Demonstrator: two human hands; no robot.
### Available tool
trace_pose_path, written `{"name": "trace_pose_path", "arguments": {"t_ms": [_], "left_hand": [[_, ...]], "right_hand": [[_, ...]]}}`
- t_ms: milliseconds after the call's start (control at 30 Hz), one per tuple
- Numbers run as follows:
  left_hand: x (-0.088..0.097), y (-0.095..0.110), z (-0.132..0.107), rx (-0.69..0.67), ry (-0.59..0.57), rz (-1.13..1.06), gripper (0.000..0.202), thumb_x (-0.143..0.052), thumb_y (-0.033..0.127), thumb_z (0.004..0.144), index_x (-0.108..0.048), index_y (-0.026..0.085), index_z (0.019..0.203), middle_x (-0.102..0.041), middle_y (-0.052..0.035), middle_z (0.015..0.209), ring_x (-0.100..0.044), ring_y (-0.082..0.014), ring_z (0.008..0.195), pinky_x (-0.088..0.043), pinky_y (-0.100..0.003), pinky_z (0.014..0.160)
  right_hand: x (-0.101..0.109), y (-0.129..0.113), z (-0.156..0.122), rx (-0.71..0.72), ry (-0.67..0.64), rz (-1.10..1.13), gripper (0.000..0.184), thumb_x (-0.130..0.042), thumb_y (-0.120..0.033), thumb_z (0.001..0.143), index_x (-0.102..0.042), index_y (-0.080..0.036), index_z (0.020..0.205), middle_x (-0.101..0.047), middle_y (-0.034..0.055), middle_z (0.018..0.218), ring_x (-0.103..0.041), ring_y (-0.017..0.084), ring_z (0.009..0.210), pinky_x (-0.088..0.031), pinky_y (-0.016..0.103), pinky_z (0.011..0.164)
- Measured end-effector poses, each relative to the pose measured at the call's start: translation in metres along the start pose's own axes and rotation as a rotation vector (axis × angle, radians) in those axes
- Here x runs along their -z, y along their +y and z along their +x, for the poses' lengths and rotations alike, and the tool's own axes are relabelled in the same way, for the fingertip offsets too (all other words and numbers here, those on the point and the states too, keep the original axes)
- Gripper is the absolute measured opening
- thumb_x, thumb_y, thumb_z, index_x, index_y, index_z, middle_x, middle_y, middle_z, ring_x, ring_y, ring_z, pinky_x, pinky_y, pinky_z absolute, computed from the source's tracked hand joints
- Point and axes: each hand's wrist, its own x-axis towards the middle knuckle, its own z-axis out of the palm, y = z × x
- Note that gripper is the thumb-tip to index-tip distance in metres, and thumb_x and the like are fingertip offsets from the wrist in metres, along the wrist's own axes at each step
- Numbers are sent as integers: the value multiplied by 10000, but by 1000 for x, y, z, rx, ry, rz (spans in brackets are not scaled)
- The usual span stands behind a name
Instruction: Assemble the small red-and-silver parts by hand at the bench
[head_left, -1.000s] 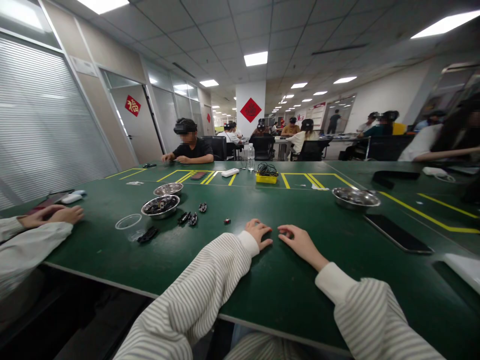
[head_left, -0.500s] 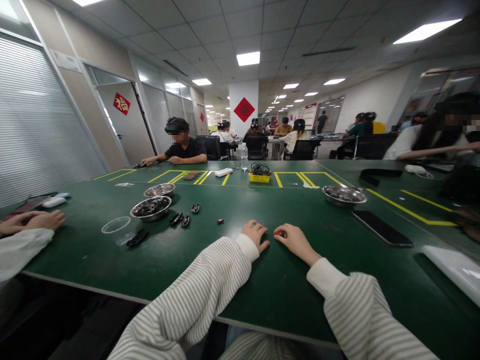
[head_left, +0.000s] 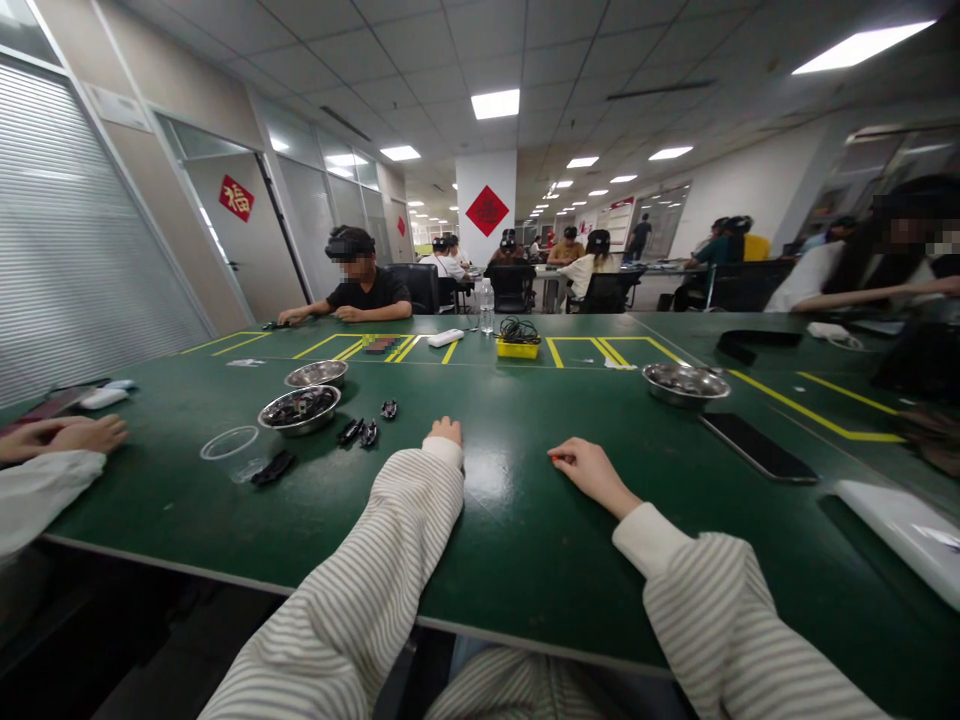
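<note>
My left hand (head_left: 446, 432) is stretched forward on the green table (head_left: 517, 520), on the spot where a small dark piece lay; its fingers are hidden behind the back of the hand. My right hand (head_left: 589, 470) rests on the table to the right, fingers curled and pinched together at the tip on something too small to make out. To the left of my left hand lie three small black pieces (head_left: 367, 432) and a steel bowl (head_left: 300, 408) filled with dark parts.
An empty steel bowl (head_left: 316, 374), a clear plastic lid (head_left: 229, 442) and a black piece (head_left: 272, 468) lie at left. Another steel bowl (head_left: 686, 382), a phone (head_left: 757, 446) and a white slab (head_left: 900, 530) lie at right. A neighbour's hands (head_left: 67, 437) rest at far left. Other people sit across.
My left hand has moved forward and left, away from the right hand, onto the small dark piece, which no longer shows. The right hand stays put, still pinched.
</note>
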Motion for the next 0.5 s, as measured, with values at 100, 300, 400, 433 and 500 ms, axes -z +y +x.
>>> {"name": "trace_pose_path", "arguments": {"t_ms": [100, 300, 400, 433, 500], "left_hand": [[-8, 21, -7, -241, 40, -184, 315, -505, 163, 712, -491, 150, 1026, -509, -72, 946, -478, -166, 893, -374, -270, 810], [-17, 58, -32, -561, 180, -468, 199, -517, 128, 665, -566, 154, 856, -527, -21, 751, -492, -121, 700, -420, -252, 705], [-15, 63, -40, -651, 249, -574, 181, -511, 140, 673, -578, 157, 840, -518, -17, 738, -480, -103, 648, -427, -240, 665], [-14, 63, -41, -658, 267, -610, 182, -508, 143, 678, -578, 157, 846, -515, -17, 741, -477, -95, 634, -430, -233, 650], [-12, 63, -43, -658, 289, -680, 188, -508, 143, 683, -575, 153, 859, -510, -16, 748, -473, -79, 605, -434, -215, 620]], "right_hand": [[-5, -6, -1, 49, 3, 43, 209, -490, -217, 694, -646, -173, 826, -616, 53, 760, -541, 132, 617, -422, 258, 612], [-8, -21, -2, 2, 77, 392, 263, -563, -227, 641, -574, -133, 887, -613, 39, 703, -558, 117, 598, -453, 230, 575], [-8, -23, -2, 13, 103, 492, 199, -576, -247, 634, -601, -128, 790, -618, 48, 690, -573, 132, 626, -462, 246, 602], [-8, -23, -2, 15, 108, 528, 196, -579, -254, 632, -608, -127, 778, -623, 52, 696, -577, 137, 633, -464, 253, 612], [-8, -23, -2, 7, 117, 606, 210, -590, -263, 623, -619, -126, 780, -634, 61, 719, -587, 148, 650, -471, 267, 630]]}}
